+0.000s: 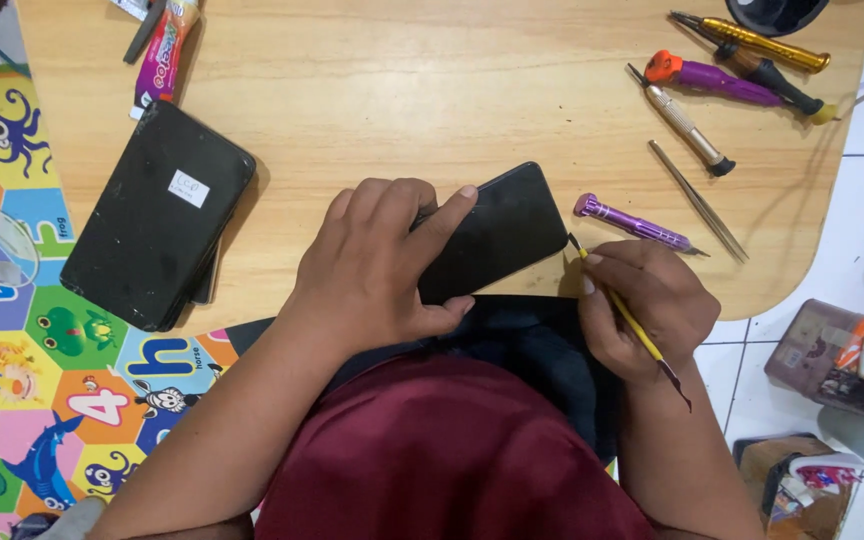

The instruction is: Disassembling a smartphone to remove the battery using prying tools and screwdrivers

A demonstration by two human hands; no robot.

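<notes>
white label [188, 188] on black slab [157, 214], colourful tube [164, 52] top left

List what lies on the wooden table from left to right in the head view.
Stack of black phones → left hand → black phone under it → right hand with a yellow-handled tool → tweezers → gold screwdriver.
</notes>
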